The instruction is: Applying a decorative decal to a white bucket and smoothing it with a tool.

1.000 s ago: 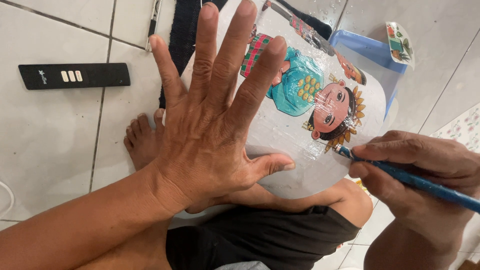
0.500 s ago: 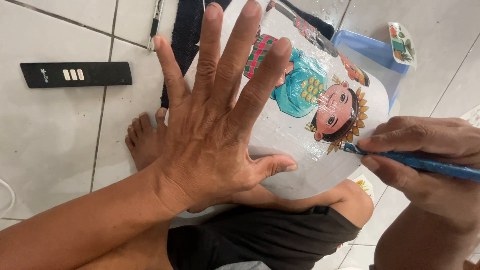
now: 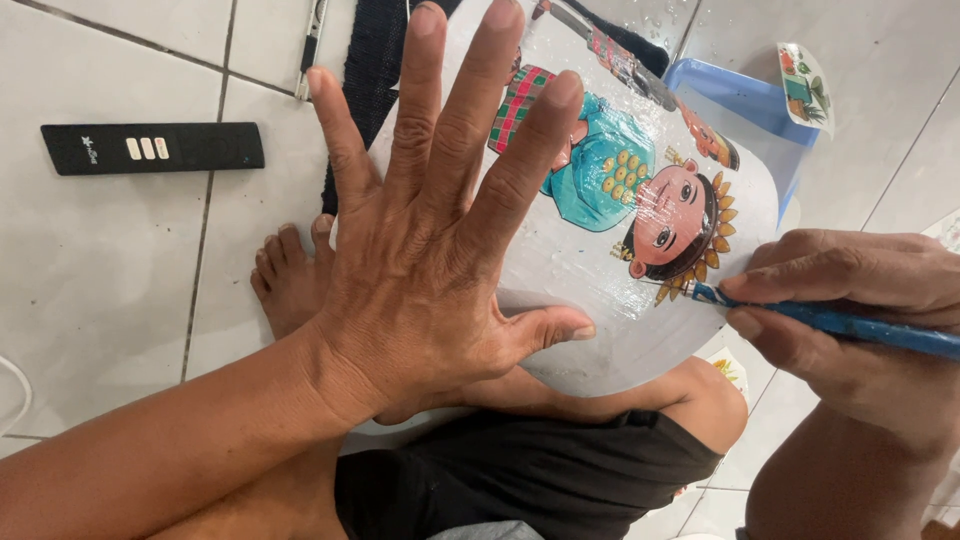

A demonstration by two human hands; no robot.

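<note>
- Left hand [image 3: 430, 250] lies flat and spread, fingers apart, palm pressed on the pale rounded board with a painted doll-like figure [image 3: 620, 290]; it steadies the board and grips nothing.
- Right hand [image 3: 860, 320] is pinched shut on a slim blue-handled paintbrush [image 3: 850, 322], thumb and forefinger close to the working end, with the tip touching the figure's yellow spiky headdress at the board's right edge.
- The board rests tilted across the seated person's lap, over the dark shorts [image 3: 540, 480] and a bare knee, above the white tiled floor [image 3: 110, 290].
- To do this touch-up well, I would judge that the flat palm should hold its pressure so the board cannot rock, while the brush moves in short light strokes along the headdress points, held low on the handle for control.
- The painted figure lies sideways from here: its head points toward the right hand, its teal-clad body runs up and left under the spread fingers. That is its long axis, slanting from lower right to upper left.
- The brush handle runs nearly level, trailing off to the right edge.
- A black flat bar-shaped device [image 3: 150, 148] lies on the floor at left, well apart; a blue plastic tub [image 3: 745, 105] sits just behind the board.
</note>
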